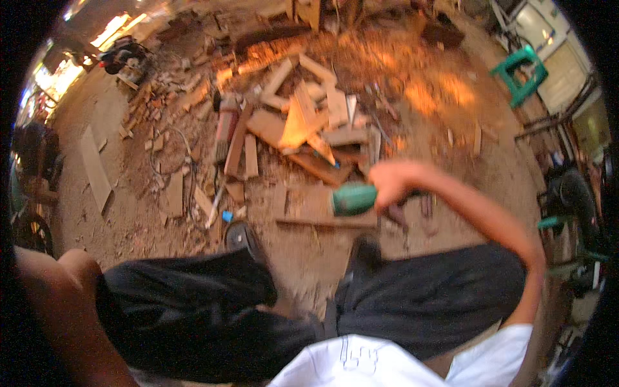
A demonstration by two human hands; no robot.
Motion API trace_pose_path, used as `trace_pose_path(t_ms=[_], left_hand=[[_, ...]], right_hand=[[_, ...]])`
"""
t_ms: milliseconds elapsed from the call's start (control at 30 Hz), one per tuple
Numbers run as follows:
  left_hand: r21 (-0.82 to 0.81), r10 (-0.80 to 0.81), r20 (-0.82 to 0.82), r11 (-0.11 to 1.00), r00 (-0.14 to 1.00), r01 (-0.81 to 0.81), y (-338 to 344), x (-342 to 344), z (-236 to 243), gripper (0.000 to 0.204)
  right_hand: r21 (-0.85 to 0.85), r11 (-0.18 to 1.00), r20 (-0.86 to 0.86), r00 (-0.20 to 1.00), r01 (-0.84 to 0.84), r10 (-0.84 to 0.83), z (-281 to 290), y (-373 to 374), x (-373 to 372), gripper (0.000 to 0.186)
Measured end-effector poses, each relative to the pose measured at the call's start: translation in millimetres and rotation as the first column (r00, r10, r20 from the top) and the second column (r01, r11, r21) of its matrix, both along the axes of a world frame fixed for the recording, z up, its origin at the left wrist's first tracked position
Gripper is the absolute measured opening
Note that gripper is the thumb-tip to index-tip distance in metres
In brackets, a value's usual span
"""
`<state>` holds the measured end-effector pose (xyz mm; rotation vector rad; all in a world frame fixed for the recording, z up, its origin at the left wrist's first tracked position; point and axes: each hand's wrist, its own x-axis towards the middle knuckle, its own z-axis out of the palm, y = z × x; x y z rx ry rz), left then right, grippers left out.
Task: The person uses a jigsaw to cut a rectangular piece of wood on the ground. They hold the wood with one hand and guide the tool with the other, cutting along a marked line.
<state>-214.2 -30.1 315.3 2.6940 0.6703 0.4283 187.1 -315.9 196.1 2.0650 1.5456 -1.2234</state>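
Observation:
My right hand (398, 183) reaches across from the right, closed around a green, rounded, tool-like object (354, 200). Blur hides what kind it is. It hangs over a flat wooden board (316, 205) with a strip of wood (325, 223) along its near edge. Beyond it lies a heap of wood pieces, among them a pale orange-lit piece (298, 122) and an angled frame-like piece (316, 68). My left arm (61, 303) is bent beside my left knee; its fingers cannot be made out.
A red and dark cylindrical power tool (225, 128) lies left of the heap, near a thin cable (188, 143). Wood offcuts and a long plank (95, 169) are scattered on the dirt floor. A green plastic stool (521, 74) is at far right. My sandalled foot (240, 236) rests nearby.

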Motion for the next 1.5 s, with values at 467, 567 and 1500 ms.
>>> trace_pose_path(t_ms=[467, 567, 1500], left_hand=[[-0.105, 0.074, -0.161, 0.99, 0.984, -0.092, 1, -18, -20, 0.018], [-0.06, 0.057, -0.154, 0.996, 0.986, -0.067, 10, -8, -5, 0.018], [-0.231, -0.191, 0.584, 0.893, 0.789, 0.387, -35, 211, 7, 0.014]], right_hand=[[0.013, 0.998, -0.042, 0.997, 0.067, -0.066, 2, -1, -3, 0.035], [0.015, 1.0, -0.046, 0.999, -0.015, 0.015, -9, 6, 5, 0.039], [-0.119, 0.955, -0.146, 0.947, 0.271, -0.287, -9, -13, 10, 0.019]])
